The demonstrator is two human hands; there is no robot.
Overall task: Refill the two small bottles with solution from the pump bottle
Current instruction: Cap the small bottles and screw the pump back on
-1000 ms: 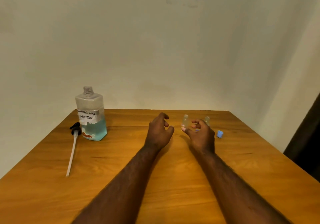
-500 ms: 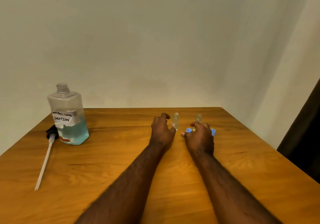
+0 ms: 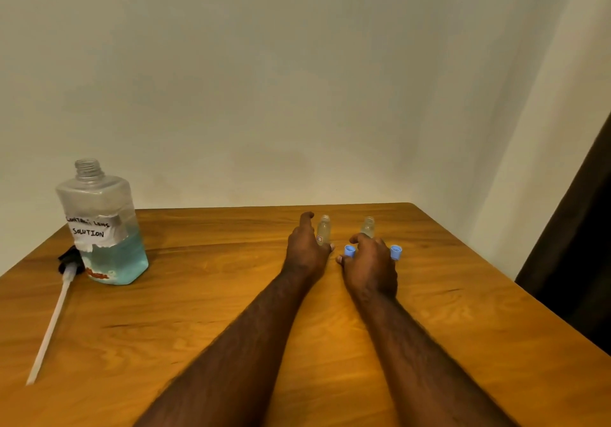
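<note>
Pump bottle (image 3: 102,228): clear, uncapped, part-filled with blue.
Label (image 3: 94,229): "SOLUTION" is handwritten.
Left small bottle (image 3: 324,231), right small bottle (image 3: 367,227): clear, uncapped.
Left hand (image 3: 305,251): curved beside the left small bottle; grasp cannot be told.
Right hand (image 3: 372,264): relaxed, released.

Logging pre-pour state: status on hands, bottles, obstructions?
Left hand cupped by left bottle, grip unclear; right hand loose between caps. Both bottles upright, uncapped; right bottle just past right hand. Pump bottle open, pump lying beside it. Nothing blocking.
</note>
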